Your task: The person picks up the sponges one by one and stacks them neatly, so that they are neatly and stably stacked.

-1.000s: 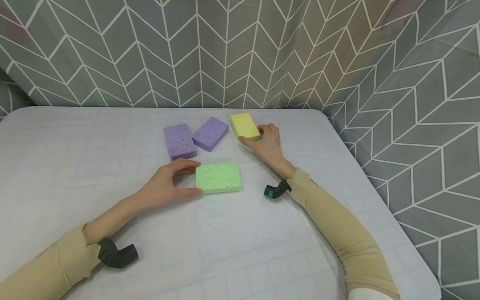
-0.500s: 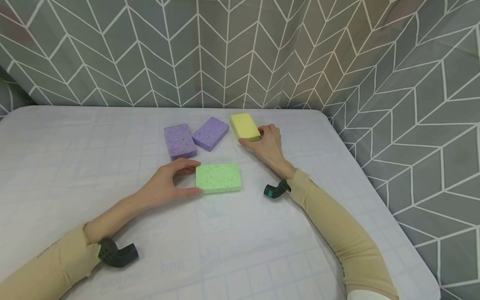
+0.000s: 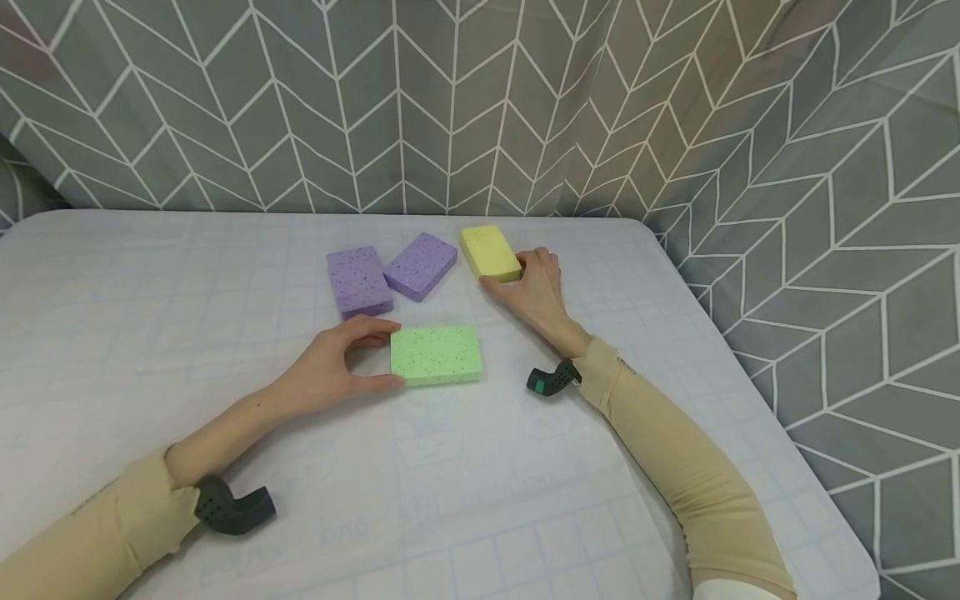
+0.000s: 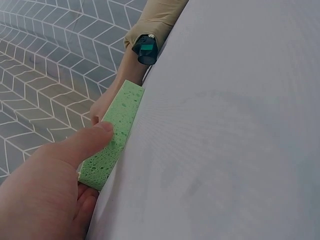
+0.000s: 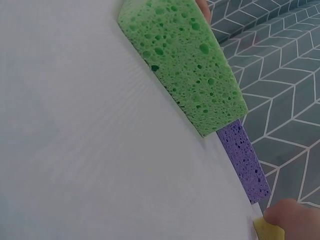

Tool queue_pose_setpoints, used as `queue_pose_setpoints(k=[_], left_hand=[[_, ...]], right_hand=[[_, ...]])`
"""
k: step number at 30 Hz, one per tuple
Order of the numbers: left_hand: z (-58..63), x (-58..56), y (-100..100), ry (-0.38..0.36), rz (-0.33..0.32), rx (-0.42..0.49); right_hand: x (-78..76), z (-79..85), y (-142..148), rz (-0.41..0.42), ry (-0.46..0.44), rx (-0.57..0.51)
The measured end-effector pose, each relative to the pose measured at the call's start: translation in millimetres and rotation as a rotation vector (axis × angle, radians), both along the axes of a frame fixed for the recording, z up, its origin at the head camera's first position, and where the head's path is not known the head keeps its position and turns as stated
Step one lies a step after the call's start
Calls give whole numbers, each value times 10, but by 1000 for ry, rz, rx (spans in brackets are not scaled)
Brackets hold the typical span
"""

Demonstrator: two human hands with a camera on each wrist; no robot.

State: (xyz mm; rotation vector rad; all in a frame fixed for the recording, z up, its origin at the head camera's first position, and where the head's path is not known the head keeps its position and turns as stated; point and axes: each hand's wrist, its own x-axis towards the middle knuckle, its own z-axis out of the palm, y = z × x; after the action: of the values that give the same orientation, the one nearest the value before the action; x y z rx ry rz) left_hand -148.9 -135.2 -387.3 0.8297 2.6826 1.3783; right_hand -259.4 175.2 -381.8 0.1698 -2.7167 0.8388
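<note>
A green sponge (image 3: 436, 355) lies flat on the table in the head view. My left hand (image 3: 330, 367) holds its left end, thumb on the near edge and fingers at the far corner. In the left wrist view the thumb (image 4: 95, 140) presses the green sponge's (image 4: 117, 132) pored side. Farther back and to the right, my right hand (image 3: 538, 292) pinches the near end of a yellow sponge (image 3: 489, 252) between thumb and fingers. Only a corner of the yellow sponge (image 5: 267, 229) shows beside the thumb in the right wrist view.
Two purple sponges, one on the left (image 3: 360, 282) and one on the right (image 3: 422, 267), lie close together behind the green one. The white-covered table (image 3: 480, 500) ends at a grey patterned curtain (image 3: 420, 100) behind and on the right.
</note>
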Motion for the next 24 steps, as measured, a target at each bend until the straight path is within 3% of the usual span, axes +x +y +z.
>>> queue_pose_setpoints(k=[24], left_hand=[[-3,-17,-1,12,-11,22]], right_hand=[[-12,-8,10,-7,-3,0]])
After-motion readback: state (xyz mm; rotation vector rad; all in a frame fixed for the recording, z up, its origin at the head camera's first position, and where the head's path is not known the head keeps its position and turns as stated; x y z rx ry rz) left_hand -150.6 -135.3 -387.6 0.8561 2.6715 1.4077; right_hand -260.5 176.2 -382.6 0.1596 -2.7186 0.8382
